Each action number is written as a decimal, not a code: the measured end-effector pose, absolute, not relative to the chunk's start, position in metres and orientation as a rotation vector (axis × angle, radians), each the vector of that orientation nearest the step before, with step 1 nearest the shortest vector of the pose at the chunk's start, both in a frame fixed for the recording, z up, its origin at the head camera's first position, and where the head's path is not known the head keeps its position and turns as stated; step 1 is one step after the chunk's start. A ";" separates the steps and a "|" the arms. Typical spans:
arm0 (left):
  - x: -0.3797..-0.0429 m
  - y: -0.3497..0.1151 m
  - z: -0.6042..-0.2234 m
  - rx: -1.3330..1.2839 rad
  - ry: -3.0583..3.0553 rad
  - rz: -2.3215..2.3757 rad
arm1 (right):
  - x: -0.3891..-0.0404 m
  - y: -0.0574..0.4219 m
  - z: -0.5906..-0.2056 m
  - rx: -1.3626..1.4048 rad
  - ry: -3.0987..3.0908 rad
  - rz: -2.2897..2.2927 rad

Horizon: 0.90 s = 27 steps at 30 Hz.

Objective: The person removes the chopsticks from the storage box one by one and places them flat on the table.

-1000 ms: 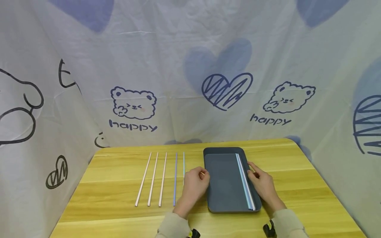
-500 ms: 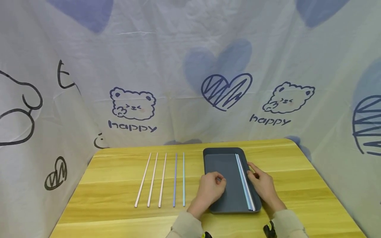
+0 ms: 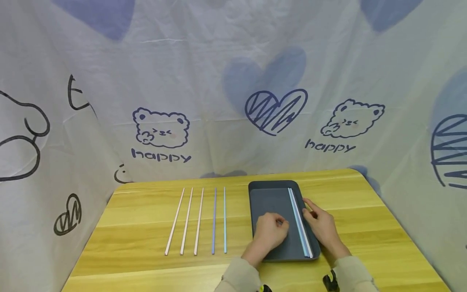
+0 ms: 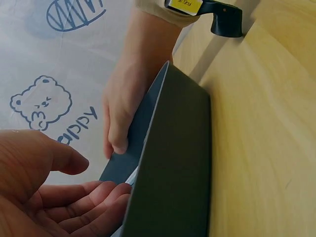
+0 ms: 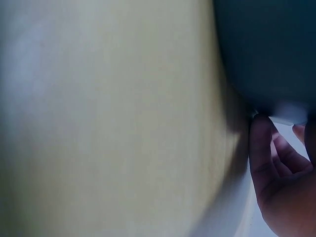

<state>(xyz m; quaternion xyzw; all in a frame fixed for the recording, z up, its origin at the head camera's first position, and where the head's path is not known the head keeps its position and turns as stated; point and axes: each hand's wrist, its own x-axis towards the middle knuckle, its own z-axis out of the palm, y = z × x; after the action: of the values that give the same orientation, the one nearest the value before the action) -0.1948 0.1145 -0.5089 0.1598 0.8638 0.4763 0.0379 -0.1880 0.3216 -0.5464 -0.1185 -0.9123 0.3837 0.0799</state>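
A dark grey rectangular tray [image 3: 269, 201] lies on the table, with light blue and white sticks [image 3: 298, 223] side by side along its right wall. Above the tray floor hovers my left hand [image 3: 270, 232]. In the left wrist view the left hand [image 4: 54, 197] has its thumb apart from loosely bent fingers, with nothing between them. My right hand [image 3: 324, 228] holds the tray's right wall, thumb at the rim. From the right wrist, the right hand [image 5: 284, 170] shows fingertips against the tray's lower outside edge. Left of the tray lies a light blue stick [image 3: 225, 221].
Further left lie a purple-blue stick [image 3: 214, 221] and several pale pink sticks [image 3: 187, 221], spaced apart and roughly parallel. The wooden table [image 3: 365, 219] has a printed cloth [image 3: 219, 134] hanging behind it and at both sides.
My left hand has moved right, from the tray's left edge to above the middle of the tray. The right hand stays on the right wall. The sticks have not moved.
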 end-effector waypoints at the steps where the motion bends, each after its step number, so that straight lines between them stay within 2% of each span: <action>1: -0.194 0.116 -0.509 0.484 2.651 1.458 | -0.188 0.321 -0.546 -0.353 -2.729 1.147; 20: -0.189 0.141 -0.518 0.432 2.626 1.322 | -0.189 0.323 -0.546 -0.321 -2.709 1.142; 27: -0.198 0.152 -0.550 0.458 2.651 1.328 | -0.188 0.322 -0.547 -0.321 -2.701 1.142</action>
<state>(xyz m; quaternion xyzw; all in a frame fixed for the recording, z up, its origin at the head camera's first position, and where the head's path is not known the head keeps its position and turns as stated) -0.1983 0.1523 -0.5498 0.1521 0.8814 0.4416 0.0707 -0.1881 0.3223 -0.5466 -0.1082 -0.9114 0.3852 0.0959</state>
